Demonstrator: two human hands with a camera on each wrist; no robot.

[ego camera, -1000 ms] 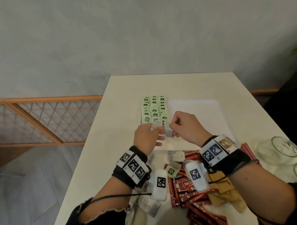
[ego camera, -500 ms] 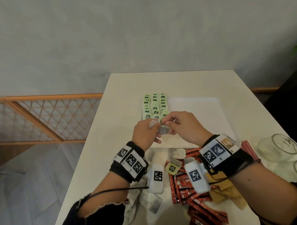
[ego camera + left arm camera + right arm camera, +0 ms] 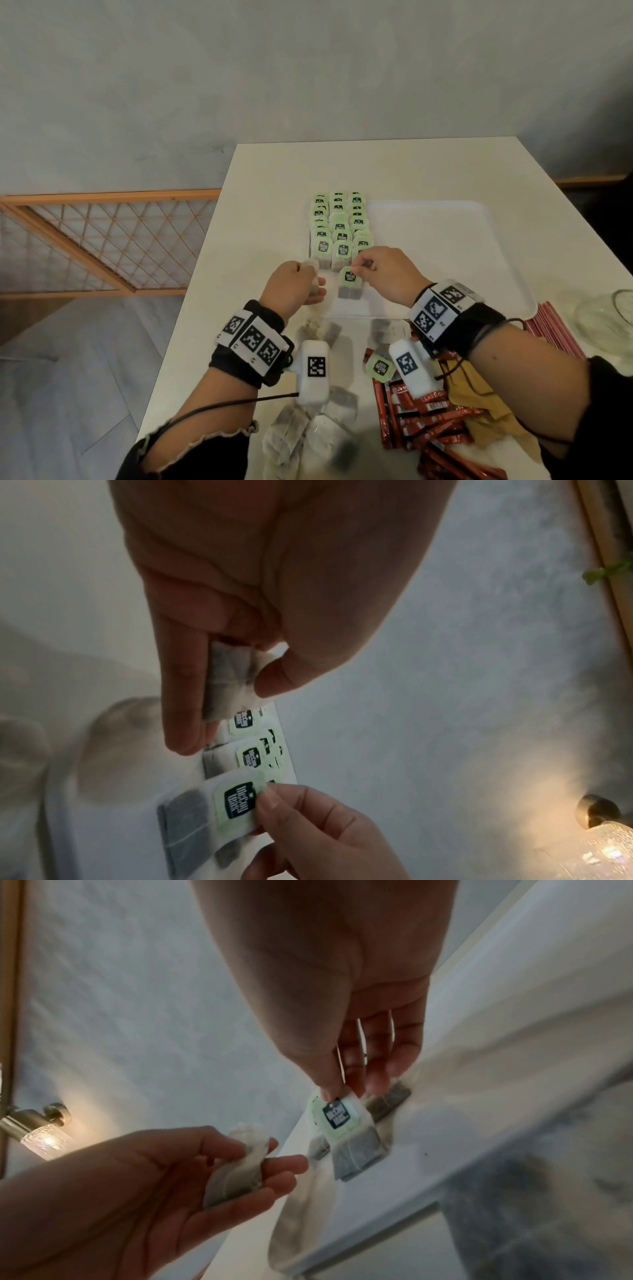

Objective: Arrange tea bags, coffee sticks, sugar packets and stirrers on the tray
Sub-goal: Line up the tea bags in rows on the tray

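Right hand [image 3: 383, 275] grip: pinches green tag of a tea bag [image 3: 349, 286], bag lying on the white tray [image 3: 445, 240] at its near left part, just in front of the tea bag rows [image 3: 339, 229] along the tray's left edge. Left hand [image 3: 294, 284] grip: curled around a second tea bag [image 3: 229, 680]. Coffee sticks [image 3: 421, 421] and loose tea bags [image 3: 308, 435] near the worktop [image 3: 274, 171] front edge
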